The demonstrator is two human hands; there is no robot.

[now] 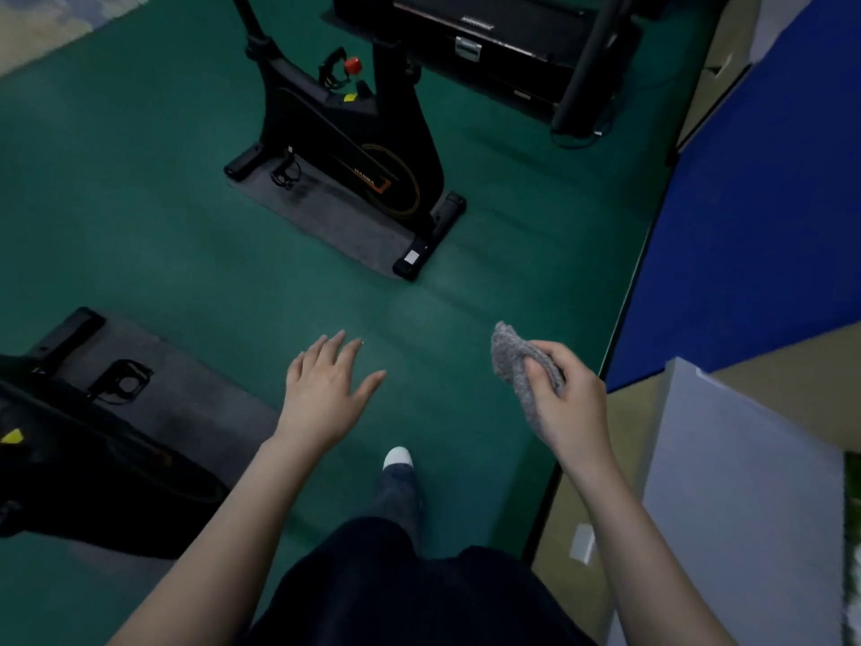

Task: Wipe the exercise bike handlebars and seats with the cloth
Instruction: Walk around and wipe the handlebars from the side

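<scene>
Both arms are bare and come up from the bottom edge: the left forearm (219,519) angles in from the lower left and the right forearm (624,529) from the lower right. The left hand (326,389) sits centre-left, palm down, fingers straight and a bit spread, thumb out to the right, holding nothing. The right hand (566,407) is centre-right, roughly level with it and well apart. Its fingers are curled and its thumb pinches a grey cloth (512,361) that pokes out toward the upper left. Low between the arms there's one leg (396,501) in dark trousers, ending in a white shoe (398,458).
</scene>
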